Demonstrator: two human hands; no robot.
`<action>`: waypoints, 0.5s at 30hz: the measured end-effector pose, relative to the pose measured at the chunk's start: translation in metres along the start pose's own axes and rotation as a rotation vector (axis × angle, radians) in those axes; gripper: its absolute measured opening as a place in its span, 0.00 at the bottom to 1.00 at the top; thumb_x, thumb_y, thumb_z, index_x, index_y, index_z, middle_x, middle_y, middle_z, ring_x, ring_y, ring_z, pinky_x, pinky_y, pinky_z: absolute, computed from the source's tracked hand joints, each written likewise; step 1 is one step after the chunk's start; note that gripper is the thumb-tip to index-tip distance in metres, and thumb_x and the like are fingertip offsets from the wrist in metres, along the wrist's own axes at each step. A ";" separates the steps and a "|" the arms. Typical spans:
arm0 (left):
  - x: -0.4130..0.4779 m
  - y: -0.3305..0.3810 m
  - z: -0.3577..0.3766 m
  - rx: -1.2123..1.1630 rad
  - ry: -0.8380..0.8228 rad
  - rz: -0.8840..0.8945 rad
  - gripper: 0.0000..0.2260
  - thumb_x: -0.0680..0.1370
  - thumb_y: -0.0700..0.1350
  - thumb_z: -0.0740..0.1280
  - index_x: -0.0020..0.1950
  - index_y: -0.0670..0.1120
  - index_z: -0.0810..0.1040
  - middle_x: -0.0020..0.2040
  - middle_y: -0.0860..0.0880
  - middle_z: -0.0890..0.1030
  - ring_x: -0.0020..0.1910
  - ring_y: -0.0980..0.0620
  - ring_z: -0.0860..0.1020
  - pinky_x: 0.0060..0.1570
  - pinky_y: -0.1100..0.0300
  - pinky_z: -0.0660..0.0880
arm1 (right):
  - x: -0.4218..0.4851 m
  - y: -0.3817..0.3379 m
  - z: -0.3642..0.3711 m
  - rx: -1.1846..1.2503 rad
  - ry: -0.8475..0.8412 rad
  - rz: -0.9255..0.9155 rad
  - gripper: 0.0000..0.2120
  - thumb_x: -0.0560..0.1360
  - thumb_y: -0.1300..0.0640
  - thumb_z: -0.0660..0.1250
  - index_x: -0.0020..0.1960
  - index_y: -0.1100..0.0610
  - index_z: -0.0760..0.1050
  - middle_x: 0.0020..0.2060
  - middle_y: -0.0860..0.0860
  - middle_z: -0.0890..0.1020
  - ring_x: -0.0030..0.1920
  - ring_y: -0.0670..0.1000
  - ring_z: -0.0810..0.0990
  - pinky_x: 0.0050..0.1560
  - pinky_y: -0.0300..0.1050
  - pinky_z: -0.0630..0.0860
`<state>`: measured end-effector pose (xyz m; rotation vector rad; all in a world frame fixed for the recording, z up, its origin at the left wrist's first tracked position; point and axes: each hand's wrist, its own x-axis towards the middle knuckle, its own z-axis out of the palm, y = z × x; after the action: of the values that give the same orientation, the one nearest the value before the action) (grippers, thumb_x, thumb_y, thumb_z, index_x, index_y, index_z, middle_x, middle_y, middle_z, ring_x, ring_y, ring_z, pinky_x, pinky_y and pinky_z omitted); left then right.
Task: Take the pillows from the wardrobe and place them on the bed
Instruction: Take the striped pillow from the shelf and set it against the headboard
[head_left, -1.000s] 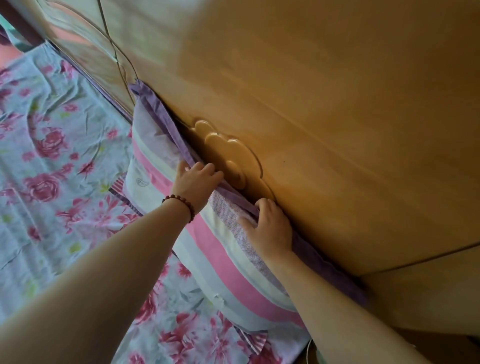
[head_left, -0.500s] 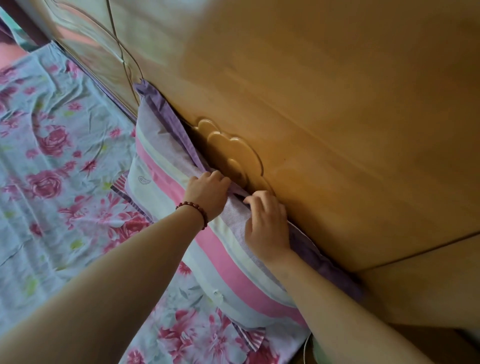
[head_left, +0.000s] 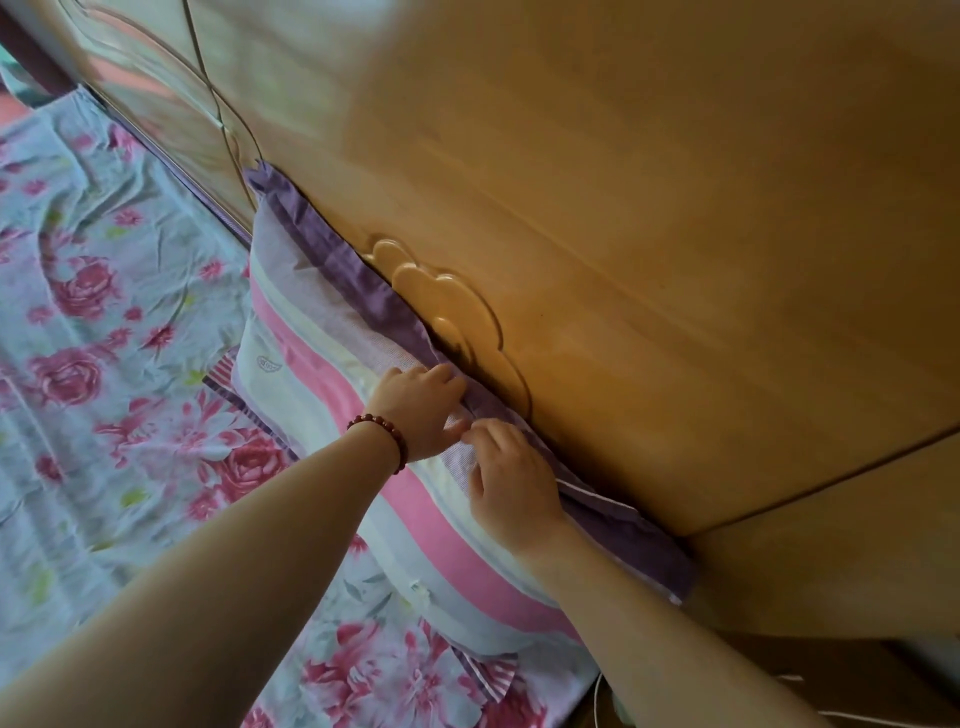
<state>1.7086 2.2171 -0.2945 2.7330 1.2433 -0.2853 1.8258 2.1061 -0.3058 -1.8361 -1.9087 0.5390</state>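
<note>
On the left, the bed sheet (head_left: 104, 415) with pink roses lies spread flat and has many wrinkles. The striped pillow (head_left: 322, 374), pink, white and lilac, lies on this sheet, and its long purple border leans against the wooden panel (head_left: 675, 260).

Your left hand (head_left: 415, 410), with a bracelet (head_left: 382, 431) of dark red beads on the wrist, is on the upper side of the pillow. Its fingers are bent over the purple border and grasp it. Your right hand (head_left: 514, 483) is just beside it, almost touching. Its fingers are curled too and pinch the lilac cloth of the same pillow.

Just above both hands, a carved flower shape (head_left: 447, 301) stands out from the panel. At the bottom right, a thin white cable (head_left: 597, 696) is near your right forearm.
</note>
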 end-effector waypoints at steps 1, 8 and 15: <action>-0.001 0.000 0.001 -0.009 0.012 -0.010 0.18 0.74 0.61 0.60 0.55 0.49 0.74 0.53 0.51 0.75 0.48 0.47 0.76 0.44 0.53 0.71 | 0.000 0.002 0.001 -0.007 -0.027 0.001 0.14 0.72 0.65 0.62 0.57 0.60 0.76 0.55 0.56 0.80 0.57 0.55 0.78 0.57 0.46 0.76; -0.001 -0.007 0.018 -0.041 -0.176 -0.022 0.30 0.74 0.66 0.56 0.72 0.55 0.59 0.74 0.53 0.61 0.71 0.49 0.60 0.65 0.49 0.64 | 0.010 0.021 -0.002 -0.067 -0.160 0.153 0.16 0.76 0.56 0.59 0.61 0.61 0.71 0.64 0.56 0.74 0.65 0.54 0.70 0.64 0.49 0.69; -0.011 -0.004 0.015 0.017 -0.128 -0.049 0.26 0.76 0.62 0.55 0.73 0.56 0.58 0.75 0.52 0.57 0.72 0.49 0.57 0.65 0.48 0.62 | -0.002 0.011 0.000 -0.191 0.024 0.009 0.12 0.73 0.60 0.61 0.54 0.58 0.78 0.53 0.53 0.81 0.57 0.55 0.77 0.61 0.52 0.71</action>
<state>1.6969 2.2091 -0.3065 2.6537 1.2796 -0.4697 1.8347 2.1049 -0.3122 -1.9589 -1.9968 0.3461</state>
